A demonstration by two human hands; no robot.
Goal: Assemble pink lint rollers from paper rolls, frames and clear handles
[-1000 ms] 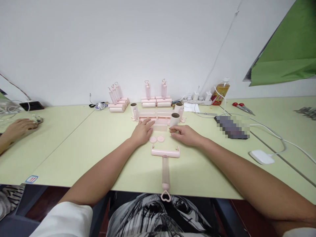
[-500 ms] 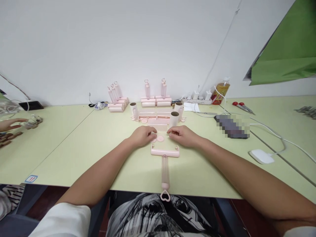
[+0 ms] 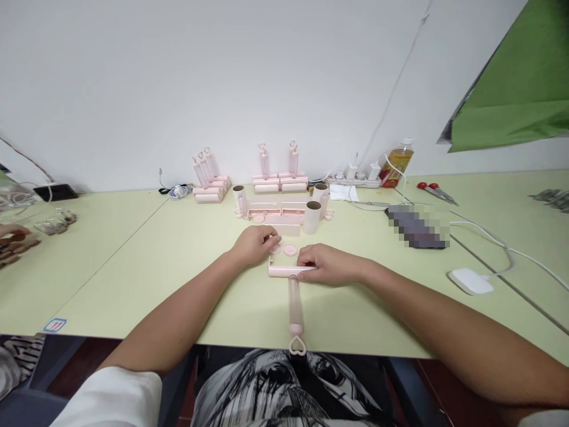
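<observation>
Near the bench's [image 3: 133, 261] front edge, at its middle: right hand [image 3: 326, 264] clasping the pink roller frame [image 3: 284, 271] by its crossbar, handle pointing at the edge. Left hand [image 3: 255, 243] curled over a pink end cap [image 3: 275, 249], grip unclear. Another cap [image 3: 290, 249] just beside. Cardboard tube [image 3: 312, 216] upright behind, hollow showing nothing inside.

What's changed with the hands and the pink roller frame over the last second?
The right hand came back from the cardboard tube and closed over the right end of the pink roller frame. The left hand drew back from the pink tray to the two round caps. The frame, caps and parts behind kept their places.
</observation>
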